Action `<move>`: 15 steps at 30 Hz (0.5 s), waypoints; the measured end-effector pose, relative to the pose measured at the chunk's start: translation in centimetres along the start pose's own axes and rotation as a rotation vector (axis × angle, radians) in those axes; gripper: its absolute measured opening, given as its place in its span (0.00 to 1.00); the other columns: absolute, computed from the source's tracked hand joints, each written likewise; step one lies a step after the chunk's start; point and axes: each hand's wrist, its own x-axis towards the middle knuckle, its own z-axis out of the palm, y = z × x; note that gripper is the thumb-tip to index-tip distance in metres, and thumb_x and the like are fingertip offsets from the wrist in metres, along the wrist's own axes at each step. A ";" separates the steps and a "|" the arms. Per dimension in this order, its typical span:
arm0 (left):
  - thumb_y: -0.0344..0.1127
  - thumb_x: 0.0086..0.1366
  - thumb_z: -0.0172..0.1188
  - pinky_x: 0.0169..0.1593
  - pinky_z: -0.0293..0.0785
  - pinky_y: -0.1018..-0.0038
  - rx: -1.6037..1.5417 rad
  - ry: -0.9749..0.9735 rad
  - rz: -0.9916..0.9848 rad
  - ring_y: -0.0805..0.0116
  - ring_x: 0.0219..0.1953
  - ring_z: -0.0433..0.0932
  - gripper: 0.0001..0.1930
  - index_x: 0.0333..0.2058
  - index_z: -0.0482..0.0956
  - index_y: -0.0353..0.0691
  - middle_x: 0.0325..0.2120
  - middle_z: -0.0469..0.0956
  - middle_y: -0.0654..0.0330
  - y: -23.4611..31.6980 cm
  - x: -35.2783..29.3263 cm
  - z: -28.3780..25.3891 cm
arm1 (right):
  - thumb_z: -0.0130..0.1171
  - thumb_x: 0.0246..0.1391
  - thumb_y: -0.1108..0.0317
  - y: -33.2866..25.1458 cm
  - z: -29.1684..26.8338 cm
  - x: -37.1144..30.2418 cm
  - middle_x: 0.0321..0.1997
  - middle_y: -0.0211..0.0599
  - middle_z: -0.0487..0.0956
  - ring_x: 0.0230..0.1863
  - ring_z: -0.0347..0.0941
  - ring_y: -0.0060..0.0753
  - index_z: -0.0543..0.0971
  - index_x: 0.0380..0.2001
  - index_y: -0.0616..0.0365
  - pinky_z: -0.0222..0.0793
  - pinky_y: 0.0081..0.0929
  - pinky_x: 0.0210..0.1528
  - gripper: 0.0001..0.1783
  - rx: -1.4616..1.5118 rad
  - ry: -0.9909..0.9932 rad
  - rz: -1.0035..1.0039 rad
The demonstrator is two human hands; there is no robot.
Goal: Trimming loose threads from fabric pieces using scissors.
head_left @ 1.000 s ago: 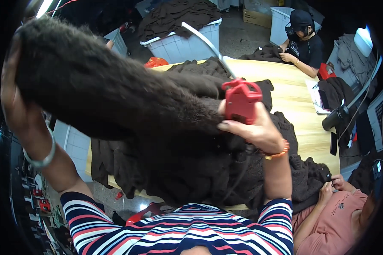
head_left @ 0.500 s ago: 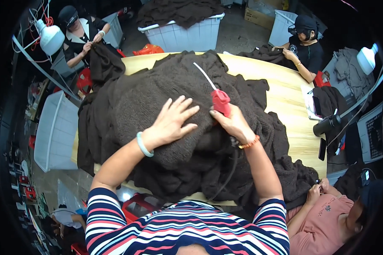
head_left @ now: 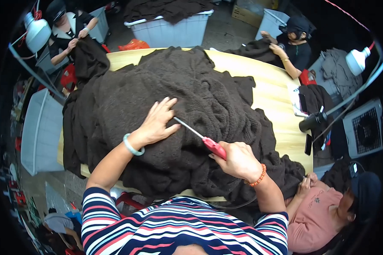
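A heap of dark brown knitted fabric (head_left: 127,91) covers much of the pale wooden table (head_left: 266,100). My left hand (head_left: 156,121) lies on the fabric with its fingers stretched out. Wrapped round the red handle of an air blow gun (head_left: 214,147) is my right hand (head_left: 241,161). The gun's thin, straight nozzle slants far-left, its tip at the cloth close beside my left fingers. A dark hose (head_left: 234,207) curves below my right wrist.
Co-workers handle dark cloth at the far left, far right and near right. White bins (head_left: 166,33) stand beyond the table and at its left (head_left: 44,131). A black bottle (head_left: 312,122) and a phone (head_left: 308,144) rest by the right edge; lamps (head_left: 37,33) hang at both sides.
My right hand has moved nearer to me and turned, so the nozzle tip now lies lower, close to my left hand. The whole view has shifted slightly left. My left hand stays flat.
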 end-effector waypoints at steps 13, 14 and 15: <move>0.16 0.42 0.47 0.49 0.72 0.72 -0.228 0.364 -0.052 0.58 0.41 0.79 0.23 0.41 0.76 0.28 0.35 0.78 0.51 5.7 3.9 -5.5 | 0.59 0.52 0.63 3.9 7.1 -4.2 0.28 0.49 0.80 0.35 0.79 0.56 0.76 0.37 0.57 0.72 0.50 0.39 0.11 0.218 -0.179 -0.053; 0.16 0.43 0.45 0.51 0.72 0.74 -0.301 0.417 -0.023 0.64 0.41 0.79 0.23 0.42 0.75 0.27 0.36 0.79 0.55 6.9 5.3 -6.3 | 0.59 0.51 0.65 3.7 7.4 -2.8 0.27 0.49 0.80 0.35 0.78 0.56 0.75 0.38 0.58 0.72 0.50 0.37 0.12 0.261 -0.098 -0.088; 0.16 0.43 0.44 0.51 0.71 0.75 -0.388 0.398 0.009 0.68 0.42 0.78 0.24 0.43 0.75 0.26 0.36 0.79 0.57 8.4 6.8 -7.0 | 0.59 0.51 0.65 3.6 7.1 -1.6 0.27 0.51 0.80 0.35 0.78 0.57 0.75 0.39 0.58 0.72 0.50 0.37 0.13 0.310 -0.008 -0.108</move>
